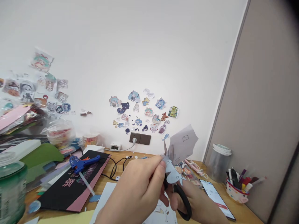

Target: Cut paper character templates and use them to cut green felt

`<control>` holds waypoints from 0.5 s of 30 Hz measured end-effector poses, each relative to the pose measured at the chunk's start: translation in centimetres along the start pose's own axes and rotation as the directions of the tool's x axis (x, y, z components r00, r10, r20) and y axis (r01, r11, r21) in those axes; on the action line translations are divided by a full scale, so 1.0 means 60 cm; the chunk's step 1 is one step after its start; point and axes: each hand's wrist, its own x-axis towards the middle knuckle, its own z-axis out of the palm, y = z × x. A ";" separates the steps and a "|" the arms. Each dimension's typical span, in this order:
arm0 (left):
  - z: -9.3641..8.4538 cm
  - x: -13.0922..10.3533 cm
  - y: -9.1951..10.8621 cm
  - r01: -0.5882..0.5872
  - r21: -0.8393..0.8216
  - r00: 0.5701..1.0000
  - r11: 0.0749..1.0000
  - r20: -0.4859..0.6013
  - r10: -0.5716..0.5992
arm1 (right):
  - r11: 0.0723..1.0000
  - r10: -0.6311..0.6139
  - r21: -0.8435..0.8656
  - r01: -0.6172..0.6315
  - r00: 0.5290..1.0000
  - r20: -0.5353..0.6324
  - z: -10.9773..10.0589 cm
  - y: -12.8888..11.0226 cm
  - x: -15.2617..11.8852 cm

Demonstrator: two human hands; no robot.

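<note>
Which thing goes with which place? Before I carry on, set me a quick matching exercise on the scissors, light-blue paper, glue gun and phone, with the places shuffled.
Things:
1. Scissors
2. Light-blue paper
3. Glue gun
4. Phone

Places:
A. On the black folder
B. Pinched in the left hand
C. On the desk near the pen cup
D. In the right hand

Pairs: 1-D, 2-B, 3-A, 4-C

I see black-handled scissors [188, 209] with a blade pointing upward beside the left edge of an angular pale-grey sheet [184, 144] bearing a small drawn rectangle. Just below, I make out a pointed light-blue paper shape [173, 175] with outlined circles; whether they join, I can't tell.
</note>
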 end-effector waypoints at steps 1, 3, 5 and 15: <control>0.000 0.000 -0.001 -0.012 0.005 1.000 1.000 -0.016 0.012 | 1.000 0.003 0.005 -0.003 1.000 -0.004 0.000 0.001 0.000; 0.001 0.000 -0.002 -0.026 0.025 0.999 0.999 -0.037 0.027 | 0.999 0.025 0.021 -0.025 1.000 -0.002 0.001 0.003 -0.002; 0.001 0.001 -0.002 -0.040 0.046 0.998 0.998 -0.052 0.042 | 0.999 0.045 0.020 -0.045 0.999 -0.004 0.002 0.006 -0.004; -0.002 0.001 -0.002 -0.097 0.146 0.989 0.984 -0.099 0.112 | 0.999 0.023 0.035 -0.023 1.000 -0.005 0.004 0.020 -0.005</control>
